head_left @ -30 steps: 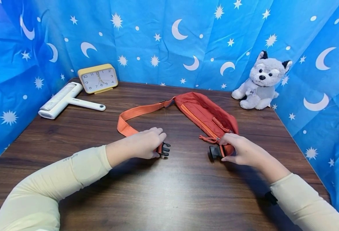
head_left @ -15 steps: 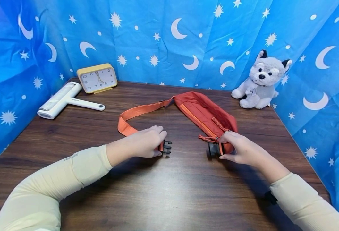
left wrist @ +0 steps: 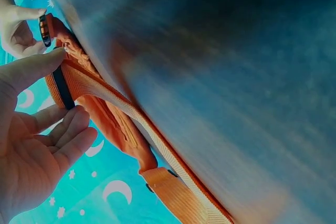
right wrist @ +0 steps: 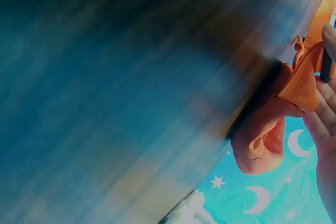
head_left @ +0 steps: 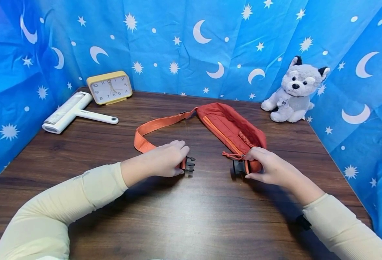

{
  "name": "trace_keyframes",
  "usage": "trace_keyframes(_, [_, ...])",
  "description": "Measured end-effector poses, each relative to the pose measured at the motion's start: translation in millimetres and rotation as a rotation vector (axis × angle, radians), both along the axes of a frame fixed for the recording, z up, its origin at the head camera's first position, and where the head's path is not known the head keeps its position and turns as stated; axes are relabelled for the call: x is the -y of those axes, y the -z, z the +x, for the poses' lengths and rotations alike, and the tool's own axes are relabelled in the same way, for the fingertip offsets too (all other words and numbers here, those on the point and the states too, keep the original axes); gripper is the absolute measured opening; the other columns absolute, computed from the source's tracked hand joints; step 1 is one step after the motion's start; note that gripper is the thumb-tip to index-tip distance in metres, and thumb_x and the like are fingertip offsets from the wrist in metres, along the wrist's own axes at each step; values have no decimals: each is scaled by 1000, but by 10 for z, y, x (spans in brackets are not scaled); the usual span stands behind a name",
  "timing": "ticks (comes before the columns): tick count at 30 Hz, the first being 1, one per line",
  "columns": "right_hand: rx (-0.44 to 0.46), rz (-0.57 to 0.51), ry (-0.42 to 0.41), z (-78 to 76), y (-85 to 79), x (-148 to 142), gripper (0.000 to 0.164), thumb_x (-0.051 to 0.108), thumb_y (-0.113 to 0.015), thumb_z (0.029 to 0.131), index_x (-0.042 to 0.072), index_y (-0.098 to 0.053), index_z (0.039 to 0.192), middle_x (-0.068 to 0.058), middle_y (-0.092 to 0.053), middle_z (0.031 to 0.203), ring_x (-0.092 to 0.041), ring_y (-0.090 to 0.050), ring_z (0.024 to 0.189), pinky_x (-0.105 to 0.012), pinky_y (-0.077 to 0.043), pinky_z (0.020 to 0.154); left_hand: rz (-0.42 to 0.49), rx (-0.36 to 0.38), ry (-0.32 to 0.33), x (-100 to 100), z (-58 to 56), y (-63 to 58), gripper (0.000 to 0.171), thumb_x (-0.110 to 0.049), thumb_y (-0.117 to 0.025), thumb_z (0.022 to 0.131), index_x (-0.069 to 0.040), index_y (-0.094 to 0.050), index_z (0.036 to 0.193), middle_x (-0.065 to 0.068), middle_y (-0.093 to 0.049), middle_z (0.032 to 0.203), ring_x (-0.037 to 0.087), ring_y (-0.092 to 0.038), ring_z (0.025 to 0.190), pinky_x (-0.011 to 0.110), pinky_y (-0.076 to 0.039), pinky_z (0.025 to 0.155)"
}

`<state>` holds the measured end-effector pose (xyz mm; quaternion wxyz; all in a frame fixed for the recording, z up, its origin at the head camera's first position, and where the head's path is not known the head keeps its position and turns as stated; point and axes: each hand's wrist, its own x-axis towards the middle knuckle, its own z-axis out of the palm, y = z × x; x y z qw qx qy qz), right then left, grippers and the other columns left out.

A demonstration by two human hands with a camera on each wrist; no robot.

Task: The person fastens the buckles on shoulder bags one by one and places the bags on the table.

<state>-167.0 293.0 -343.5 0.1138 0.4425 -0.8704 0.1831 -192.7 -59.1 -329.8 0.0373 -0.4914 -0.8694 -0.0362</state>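
The bag (head_left: 226, 124) lies toward the far edge of the desk (head_left: 191, 220) while the left hand (head_left: 166, 159) pinches the pronged clip (head_left: 189, 164) and the right hand (head_left: 272, 168) the separate socket (head_left: 239, 167), seemingly lining them up for a straight push together, though blur obscures the fit.

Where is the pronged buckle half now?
Just below the head view's centre, the pronged buckle half is pinched by the left hand, left of the socket half.
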Motion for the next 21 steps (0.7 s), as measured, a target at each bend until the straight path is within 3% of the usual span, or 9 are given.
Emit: trace_keyframes(21, [9, 3, 63, 4, -9, 76, 47, 18, -86, 64, 7, -56, 98, 2, -56, 92, -13, -53, 83, -33, -47, 71, 40, -28, 27, -10, -6, 1, 36, -29, -75, 77, -7, -50, 91, 2, -42, 84, 19, -41, 75, 32, -39, 68])
